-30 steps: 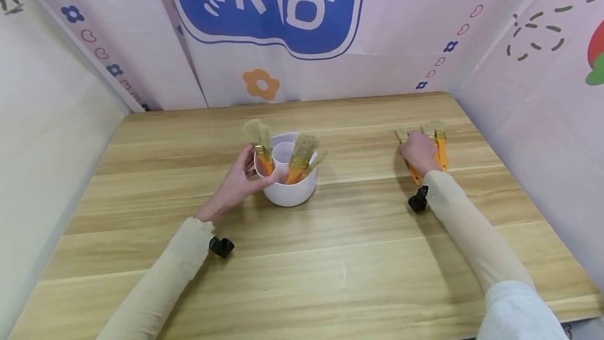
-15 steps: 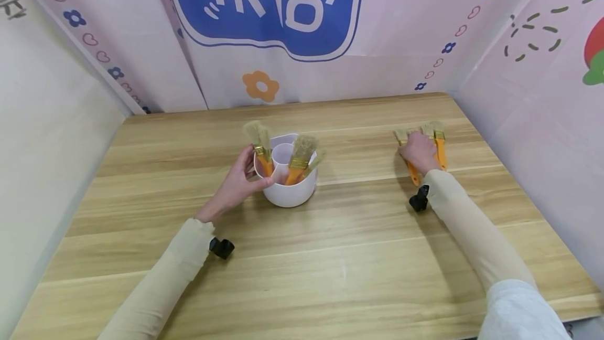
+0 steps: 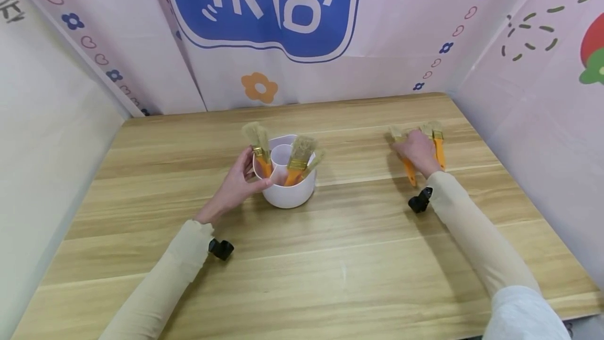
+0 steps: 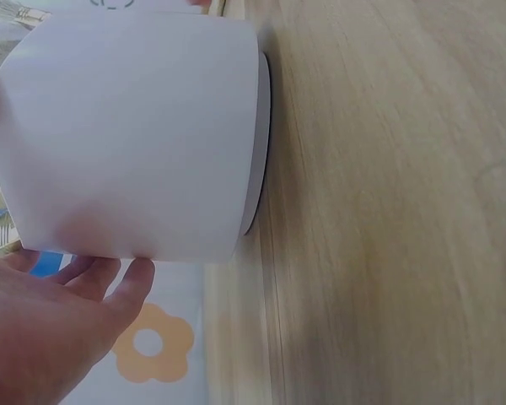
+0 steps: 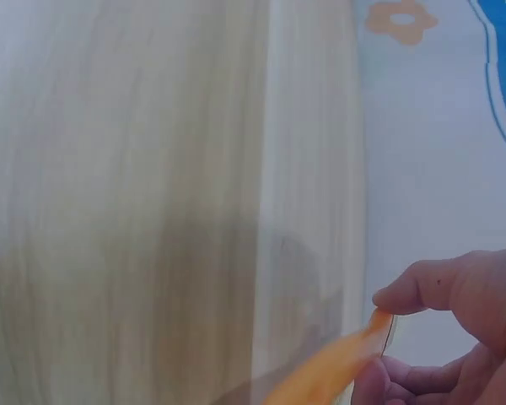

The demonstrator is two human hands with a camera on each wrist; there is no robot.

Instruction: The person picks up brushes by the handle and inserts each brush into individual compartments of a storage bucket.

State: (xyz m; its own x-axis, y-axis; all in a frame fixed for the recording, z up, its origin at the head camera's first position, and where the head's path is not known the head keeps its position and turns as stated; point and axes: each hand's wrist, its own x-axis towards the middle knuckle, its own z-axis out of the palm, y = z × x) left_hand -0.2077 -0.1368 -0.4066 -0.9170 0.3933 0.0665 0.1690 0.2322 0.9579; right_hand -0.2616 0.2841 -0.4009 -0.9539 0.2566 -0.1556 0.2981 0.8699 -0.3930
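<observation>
A white round organizer pot (image 3: 289, 197) with inner dividers stands on the table, several paintbrushes (image 3: 297, 164) upright in it, bristles up. My left hand (image 3: 238, 180) grips the pot's left side, thumb at the near rim; the left wrist view shows fingers curled at the pot's wall (image 4: 135, 135). Far to the right, my right hand (image 3: 419, 152) pinches an orange-handled paintbrush (image 3: 409, 172) by its upper part. In the right wrist view thumb and fingers close on its orange handle (image 5: 333, 367). Just right of that hand lie more paintbrushes (image 3: 439, 152), partly hidden by it.
A wood-grain table (image 3: 302, 277) spans the space below both arms. Printed white walls (image 3: 396, 30) border it at the back and both sides. A small black wrist camera (image 3: 220, 249) sits on the left sleeve, another (image 3: 420, 200) on the right.
My right hand has shifted slightly left with the pinched paintbrush, which has moved away from the other brushes. The left hand keeps its hold on the pot.
</observation>
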